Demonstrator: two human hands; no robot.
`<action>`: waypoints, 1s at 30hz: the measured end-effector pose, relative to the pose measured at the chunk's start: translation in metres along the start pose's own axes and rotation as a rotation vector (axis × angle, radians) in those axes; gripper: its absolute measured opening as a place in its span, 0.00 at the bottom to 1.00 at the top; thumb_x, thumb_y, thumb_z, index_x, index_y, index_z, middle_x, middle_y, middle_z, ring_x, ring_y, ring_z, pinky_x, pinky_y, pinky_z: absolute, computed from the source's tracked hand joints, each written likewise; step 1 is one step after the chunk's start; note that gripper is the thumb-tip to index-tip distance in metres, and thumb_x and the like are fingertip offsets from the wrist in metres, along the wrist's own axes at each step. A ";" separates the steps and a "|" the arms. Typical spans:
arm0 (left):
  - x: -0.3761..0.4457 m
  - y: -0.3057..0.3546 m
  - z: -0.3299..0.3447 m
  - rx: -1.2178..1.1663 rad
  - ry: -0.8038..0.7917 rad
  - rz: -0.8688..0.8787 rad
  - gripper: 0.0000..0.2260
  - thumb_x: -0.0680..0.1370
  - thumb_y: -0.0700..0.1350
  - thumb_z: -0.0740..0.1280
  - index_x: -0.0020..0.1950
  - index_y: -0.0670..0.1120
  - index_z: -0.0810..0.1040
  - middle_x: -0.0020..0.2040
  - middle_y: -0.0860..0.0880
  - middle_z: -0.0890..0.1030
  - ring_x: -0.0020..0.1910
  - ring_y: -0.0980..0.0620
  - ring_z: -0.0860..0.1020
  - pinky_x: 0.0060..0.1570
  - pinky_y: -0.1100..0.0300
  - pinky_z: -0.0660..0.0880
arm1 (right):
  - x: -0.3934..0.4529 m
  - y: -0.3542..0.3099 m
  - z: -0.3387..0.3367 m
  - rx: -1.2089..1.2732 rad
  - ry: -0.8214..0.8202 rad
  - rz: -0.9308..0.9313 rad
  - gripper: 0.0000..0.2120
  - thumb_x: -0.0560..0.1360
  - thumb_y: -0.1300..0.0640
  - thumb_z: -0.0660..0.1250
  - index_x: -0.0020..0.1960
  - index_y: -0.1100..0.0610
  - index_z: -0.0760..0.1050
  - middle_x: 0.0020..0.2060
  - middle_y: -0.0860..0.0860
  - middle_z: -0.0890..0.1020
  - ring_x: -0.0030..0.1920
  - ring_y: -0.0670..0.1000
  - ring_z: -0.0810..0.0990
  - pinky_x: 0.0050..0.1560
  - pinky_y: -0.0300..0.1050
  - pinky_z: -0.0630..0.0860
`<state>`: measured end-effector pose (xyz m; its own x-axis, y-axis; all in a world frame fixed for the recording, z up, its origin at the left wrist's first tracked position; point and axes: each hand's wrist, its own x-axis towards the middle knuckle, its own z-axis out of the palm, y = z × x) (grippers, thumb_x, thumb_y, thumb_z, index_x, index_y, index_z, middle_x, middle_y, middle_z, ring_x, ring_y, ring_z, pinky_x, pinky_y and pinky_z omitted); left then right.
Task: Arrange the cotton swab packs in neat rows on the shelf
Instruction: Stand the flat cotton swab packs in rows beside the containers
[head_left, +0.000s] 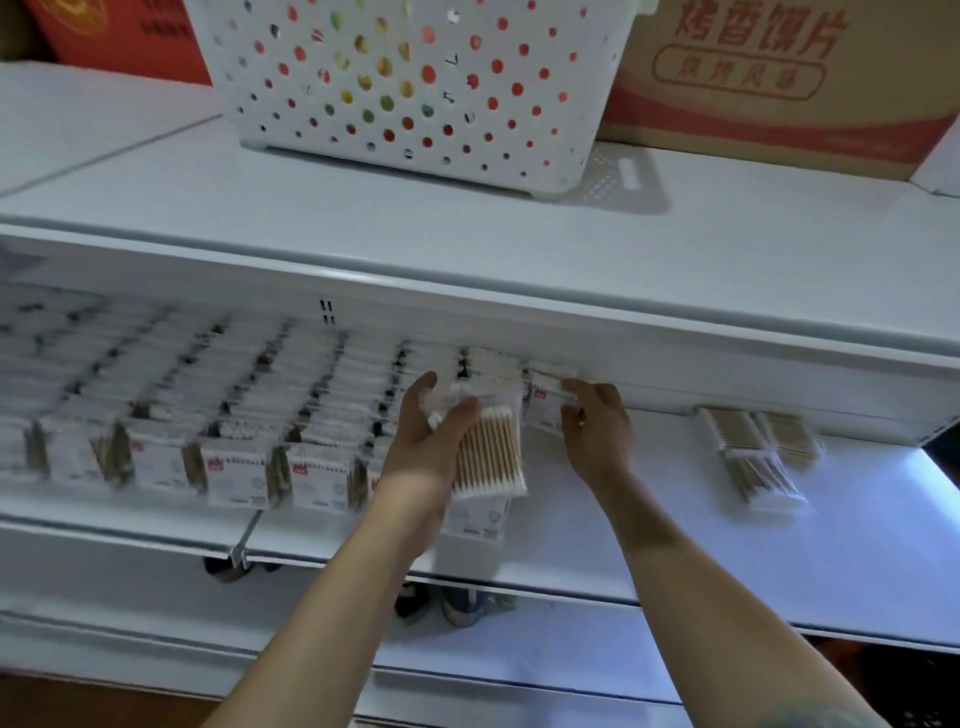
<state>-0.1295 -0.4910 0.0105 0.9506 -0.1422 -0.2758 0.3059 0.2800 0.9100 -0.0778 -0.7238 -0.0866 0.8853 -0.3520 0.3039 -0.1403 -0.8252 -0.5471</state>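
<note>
While both arms reach into the white shelf (649, 525), the left hand (431, 436) has its fingers and thumb curled round a clear pack of wooden-stick cotton swabs (491, 449), held just above the shelf board near its middle. Right hand (597, 421) is pinching the edge of a white labelled pack (545, 402) that stands upright back by the rear wall of the shelf, just right of the last filled row. Everything left of the hands is already rows of standing packs (208, 410), running front edge to back wall, though that part's pretty blurry. Toward the right end of the shelf a little loose pile of packs (756, 457) lies flat, well apart from the rows. Up on the top shelf there's a white basket with holes (415, 88) and a cardboard box (789, 83) next to it.
</note>
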 end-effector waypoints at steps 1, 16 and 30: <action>0.000 0.000 0.000 0.016 -0.004 0.013 0.23 0.79 0.50 0.71 0.71 0.65 0.69 0.68 0.44 0.78 0.54 0.44 0.84 0.59 0.39 0.79 | 0.001 0.000 0.001 -0.009 0.001 0.004 0.17 0.77 0.59 0.66 0.65 0.50 0.78 0.61 0.55 0.75 0.48 0.60 0.81 0.46 0.53 0.80; 0.001 -0.004 0.010 -0.013 -0.027 -0.011 0.15 0.80 0.48 0.69 0.64 0.61 0.74 0.54 0.50 0.84 0.46 0.51 0.85 0.52 0.48 0.81 | -0.003 0.004 -0.009 -0.182 0.065 -0.051 0.25 0.78 0.52 0.68 0.74 0.54 0.69 0.67 0.58 0.71 0.61 0.61 0.75 0.54 0.55 0.77; -0.020 -0.027 0.042 0.046 0.054 0.152 0.18 0.79 0.50 0.70 0.67 0.59 0.71 0.67 0.49 0.76 0.62 0.47 0.79 0.62 0.44 0.77 | -0.123 -0.098 -0.096 0.724 -0.137 0.265 0.08 0.76 0.56 0.73 0.48 0.43 0.80 0.36 0.46 0.82 0.35 0.46 0.79 0.34 0.44 0.80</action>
<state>-0.1591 -0.5353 0.0049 0.9877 -0.0502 -0.1484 0.1563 0.2509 0.9553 -0.2155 -0.6422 0.0049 0.9162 -0.4003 0.0189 -0.0722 -0.2112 -0.9748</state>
